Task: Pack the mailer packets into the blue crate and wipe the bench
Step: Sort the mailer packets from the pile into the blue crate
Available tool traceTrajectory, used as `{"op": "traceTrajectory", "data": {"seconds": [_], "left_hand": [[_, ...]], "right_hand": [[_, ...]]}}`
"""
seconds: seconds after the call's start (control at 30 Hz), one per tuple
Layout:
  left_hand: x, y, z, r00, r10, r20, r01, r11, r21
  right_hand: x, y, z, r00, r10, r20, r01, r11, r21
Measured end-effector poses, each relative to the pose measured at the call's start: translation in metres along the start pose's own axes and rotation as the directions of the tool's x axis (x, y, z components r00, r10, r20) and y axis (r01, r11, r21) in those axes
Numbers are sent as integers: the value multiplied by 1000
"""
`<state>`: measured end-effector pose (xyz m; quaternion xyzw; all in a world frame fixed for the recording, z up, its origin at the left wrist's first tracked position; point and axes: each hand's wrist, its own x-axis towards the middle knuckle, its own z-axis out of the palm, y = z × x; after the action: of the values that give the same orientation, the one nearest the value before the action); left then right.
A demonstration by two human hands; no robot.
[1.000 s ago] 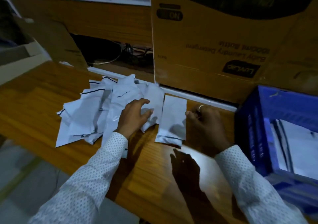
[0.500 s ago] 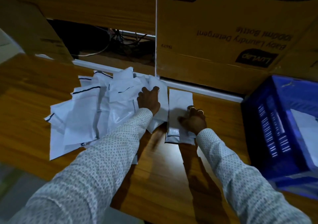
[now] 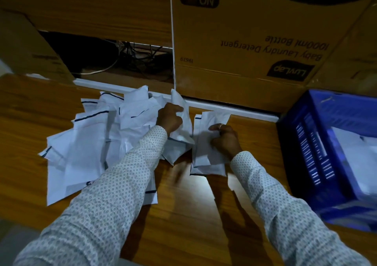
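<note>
Blue crate point(image 3: 306, 143) at bench point(image 3: 183, 214) right: white packets inside. Left hand point(image 3: 170, 118) gripping packet point(image 3: 180, 110) from loose pile point(image 3: 91, 143). Right hand point(image 3: 224, 139) pinching small stack point(image 3: 204, 159).

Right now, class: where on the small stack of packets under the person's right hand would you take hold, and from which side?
Probably the near short edge of the small stack, approached from the bench front: it lies flat, that end is uncovered, and the right hand covers its middle.

Two hands point(image 3: 170, 117), one blue crate point(image 3: 306, 153), two cardboard boxes point(image 3: 244, 41).
</note>
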<state>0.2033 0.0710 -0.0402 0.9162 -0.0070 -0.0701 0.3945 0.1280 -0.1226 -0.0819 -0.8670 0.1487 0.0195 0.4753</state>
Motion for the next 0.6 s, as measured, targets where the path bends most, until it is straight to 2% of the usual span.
{"op": "traceTrajectory", "data": {"seconds": [0.17,0.33,0.43,0.6], "left_hand": [[-12,6,2,999,20,-47,-23,996,-83],[-29,29,5,981,74,-177,-118,960,-252],[-44,50,6,959,130,-250,-198,942,-270],[-78,94,10,942,193,-275,-290,879,-379]], "right_hand": [[-10,-13,-22,995,-95,-11,94,993,-66],[-23,-23,-56,980,-191,-60,180,971,-157],[-33,-28,-82,968,-225,-108,207,966,-153],[-54,-30,-138,946,-275,-172,248,955,-165]]}}
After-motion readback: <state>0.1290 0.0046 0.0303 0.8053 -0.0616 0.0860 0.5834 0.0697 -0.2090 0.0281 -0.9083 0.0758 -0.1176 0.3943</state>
